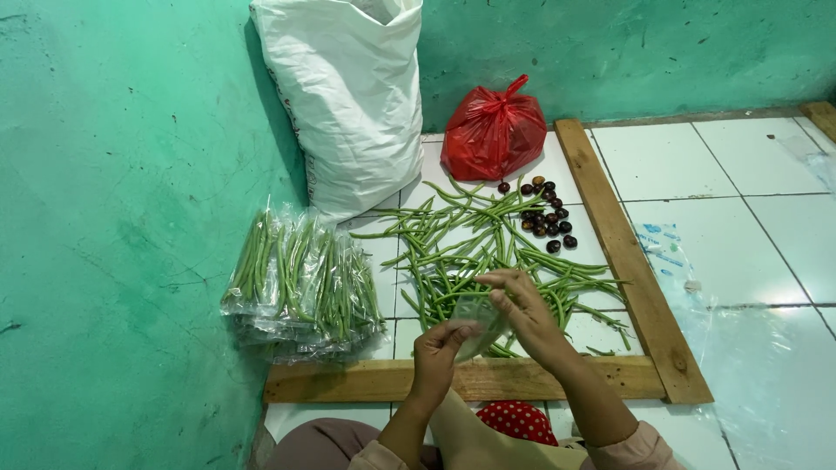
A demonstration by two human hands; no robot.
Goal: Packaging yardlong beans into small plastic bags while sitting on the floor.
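Fingers of left hand point(438, 346) and right hand point(521, 306) pinch clear bag point(477, 324) above beans point(488, 252), inside wooden frame point(627, 252).

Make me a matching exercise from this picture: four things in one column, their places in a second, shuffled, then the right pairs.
Things:
1. white sack
2. red plastic bag
3. packed bean bags
4. small clear bag

Places:
A. stacked by the green wall at the left of the frame
B. held between the left hand and right hand
C. leaning in the corner of the green walls
D. on the tiles just beyond the loose green beans, next to the dark round fruits

Pairs: 1-C, 2-D, 3-A, 4-B
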